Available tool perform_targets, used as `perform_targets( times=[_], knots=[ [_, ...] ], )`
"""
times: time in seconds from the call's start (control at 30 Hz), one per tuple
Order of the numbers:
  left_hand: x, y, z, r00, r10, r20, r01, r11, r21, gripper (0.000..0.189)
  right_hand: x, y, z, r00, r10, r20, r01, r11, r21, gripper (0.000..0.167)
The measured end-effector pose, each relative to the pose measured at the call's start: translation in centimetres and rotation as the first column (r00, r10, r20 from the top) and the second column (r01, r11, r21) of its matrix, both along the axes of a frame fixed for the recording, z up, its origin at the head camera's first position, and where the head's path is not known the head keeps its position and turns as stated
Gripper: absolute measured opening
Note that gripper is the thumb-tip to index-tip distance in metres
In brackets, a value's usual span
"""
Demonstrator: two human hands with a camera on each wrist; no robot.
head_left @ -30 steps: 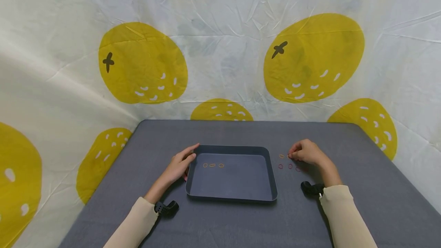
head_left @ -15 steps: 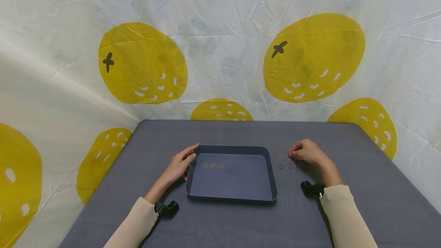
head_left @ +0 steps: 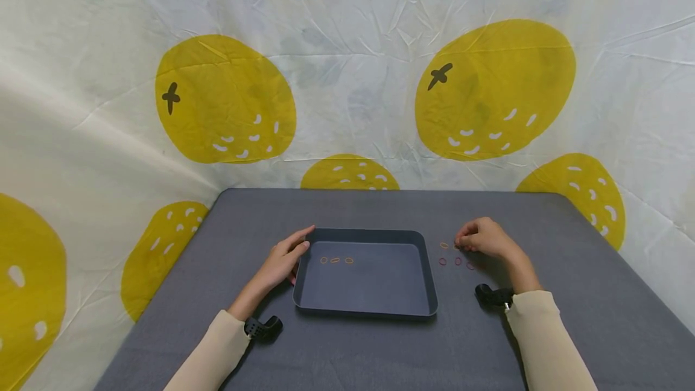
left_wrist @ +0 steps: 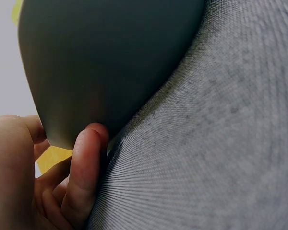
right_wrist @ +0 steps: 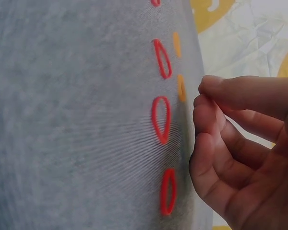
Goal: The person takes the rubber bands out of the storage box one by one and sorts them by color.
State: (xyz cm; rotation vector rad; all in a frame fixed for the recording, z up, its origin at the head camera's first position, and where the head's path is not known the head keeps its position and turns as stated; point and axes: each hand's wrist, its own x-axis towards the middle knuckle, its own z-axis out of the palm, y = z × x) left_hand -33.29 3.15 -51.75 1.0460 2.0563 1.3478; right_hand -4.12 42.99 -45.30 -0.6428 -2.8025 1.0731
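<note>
A creased white cloth printed with large yellow fruit hangs behind and beside a grey, cloth-covered table with rounded far corners, under soft light.

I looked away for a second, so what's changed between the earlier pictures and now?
Nothing has clearly moved, been taken hold of or let go. The left hand still holds the tray, the three orange bands still lie inside it, and the right hand remains near the red bands.
</note>
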Motion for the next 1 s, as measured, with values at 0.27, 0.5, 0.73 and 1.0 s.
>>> perform_targets(
  times=[0.27,0.5,0.73,1.0],
  knots=[
    [-0.1,0.2,0.2,1.0,-0.008,-0.001,0.008,1.0,0.004,0.047,-0.4,-0.5,1.7,1.0,0.005,-0.029,-0.003,0.999,0.045,0.017],
    [0.0,0.3,0.2,1.0,-0.012,0.013,0.012,1.0,0.012,0.046,-0.7,-2.0,3.9,0.998,0.017,-0.064,-0.011,0.995,0.095,0.017],
    [0.0,0.1,0.2,1.0,-0.002,0.02,0.002,1.0,0.008,0.045,-1.5,-4.4,6.1,0.992,0.059,-0.108,-0.044,0.99,0.133,0.016],
    [0.0,0.0,0.1,1.0,-0.002,0.014,0.001,1.0,0.012,0.045,-4.2,-7.8,7.5,0.982,0.137,-0.128,-0.117,0.981,0.155,0.012]
  ],
)
